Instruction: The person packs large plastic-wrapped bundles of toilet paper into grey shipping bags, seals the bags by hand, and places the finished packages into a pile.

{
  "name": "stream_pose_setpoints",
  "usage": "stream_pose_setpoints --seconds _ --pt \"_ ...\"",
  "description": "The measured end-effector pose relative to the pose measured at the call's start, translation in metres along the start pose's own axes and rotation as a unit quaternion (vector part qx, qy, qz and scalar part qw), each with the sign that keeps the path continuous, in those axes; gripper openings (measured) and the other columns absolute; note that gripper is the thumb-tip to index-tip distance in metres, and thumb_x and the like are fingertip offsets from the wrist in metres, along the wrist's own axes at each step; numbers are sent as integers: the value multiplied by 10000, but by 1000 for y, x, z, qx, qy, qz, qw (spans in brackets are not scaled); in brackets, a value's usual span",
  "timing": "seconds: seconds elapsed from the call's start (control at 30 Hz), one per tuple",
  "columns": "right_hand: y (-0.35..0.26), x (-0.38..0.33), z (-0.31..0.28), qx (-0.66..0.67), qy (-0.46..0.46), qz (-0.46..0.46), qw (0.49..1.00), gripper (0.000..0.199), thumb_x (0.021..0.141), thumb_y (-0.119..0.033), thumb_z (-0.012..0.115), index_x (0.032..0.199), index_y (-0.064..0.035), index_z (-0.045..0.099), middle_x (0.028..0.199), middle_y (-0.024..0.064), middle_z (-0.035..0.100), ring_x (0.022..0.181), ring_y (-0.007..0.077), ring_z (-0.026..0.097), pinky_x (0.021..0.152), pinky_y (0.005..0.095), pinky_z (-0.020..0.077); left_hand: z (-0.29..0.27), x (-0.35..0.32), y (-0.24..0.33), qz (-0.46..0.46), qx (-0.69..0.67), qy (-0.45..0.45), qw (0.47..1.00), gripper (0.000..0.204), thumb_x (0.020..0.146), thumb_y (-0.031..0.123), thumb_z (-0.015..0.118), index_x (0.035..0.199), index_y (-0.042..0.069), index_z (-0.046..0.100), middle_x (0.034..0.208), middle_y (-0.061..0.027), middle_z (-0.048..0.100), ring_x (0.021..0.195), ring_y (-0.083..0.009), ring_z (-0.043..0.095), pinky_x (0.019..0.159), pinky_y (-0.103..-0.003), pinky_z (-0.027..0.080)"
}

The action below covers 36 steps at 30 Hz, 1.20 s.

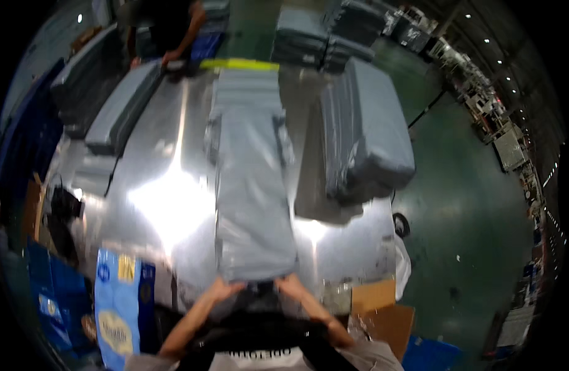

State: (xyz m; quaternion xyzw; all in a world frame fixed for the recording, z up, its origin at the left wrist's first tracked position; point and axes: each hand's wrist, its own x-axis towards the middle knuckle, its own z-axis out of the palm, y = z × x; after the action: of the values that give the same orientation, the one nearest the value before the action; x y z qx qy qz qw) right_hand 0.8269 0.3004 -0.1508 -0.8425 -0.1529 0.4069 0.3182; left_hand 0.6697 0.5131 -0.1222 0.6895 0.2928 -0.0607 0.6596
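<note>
A long grey plastic bag [250,185] lies flat down the middle of the shiny metal table [160,204], its near end at the table's front edge. My left hand [221,288] grips the bag's near left corner. My right hand [292,285] grips its near right corner. Both hands are blurred. The bag's far end reaches a yellow-green strip [238,63] at the back of the table.
A thick stack of grey bags [365,130] sits on the table's right side, thinner grey stacks [120,108] on the left. Another person [163,31] leans over the far edge. A blue printed bag [117,303] and cardboard [383,312] stand near me.
</note>
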Motion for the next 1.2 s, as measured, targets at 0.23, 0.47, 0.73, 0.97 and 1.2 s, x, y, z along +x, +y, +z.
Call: stream_pose_setpoints --seconds 0.23,0.47,0.73,0.97,1.2 --pt "34 -20 -49 -195 11 12 981 403 773 -367 532 608 -8 610 617 180 589 609 313 595 549 411 458 -48 -44 -69 19 285 36 958 371 764 337 580 617 -3 586 550 -180 535 505 -320 523 495 -397 385" --pt "-40 -36 79 -296 73 -243 921 487 694 -397 606 1050 -66 572 1080 232 529 1023 367 493 873 403 385 -22 -74 -98 -2 221 84 972 341 783 311 569 664 -8 596 560 -166 548 515 -291 545 507 -367 410" --pt "-61 -17 101 -224 56 -164 959 331 798 -232 510 1106 -115 531 1035 164 567 921 348 537 781 412 442 -42 -77 -84 -65 26 130 989 281 812 250 582 769 -22 633 602 -43 584 546 -126 524 524 -259 409" --pt "-97 -46 156 -49 11 -381 923 222 754 -161 577 949 -59 604 883 153 599 835 318 568 727 387 458 -36 -86 -90 -51 -124 153 979 117 804 53 572 875 -33 606 724 -18 577 646 -77 510 593 -206 418" --pt "-110 -31 162 -147 -57 -423 892 121 728 -110 555 795 -12 578 800 141 576 778 320 560 682 384 454 -42 -81 -86 -49 -93 120 987 107 802 -10 510 849 -37 602 713 -22 578 623 -85 507 566 -215 412"
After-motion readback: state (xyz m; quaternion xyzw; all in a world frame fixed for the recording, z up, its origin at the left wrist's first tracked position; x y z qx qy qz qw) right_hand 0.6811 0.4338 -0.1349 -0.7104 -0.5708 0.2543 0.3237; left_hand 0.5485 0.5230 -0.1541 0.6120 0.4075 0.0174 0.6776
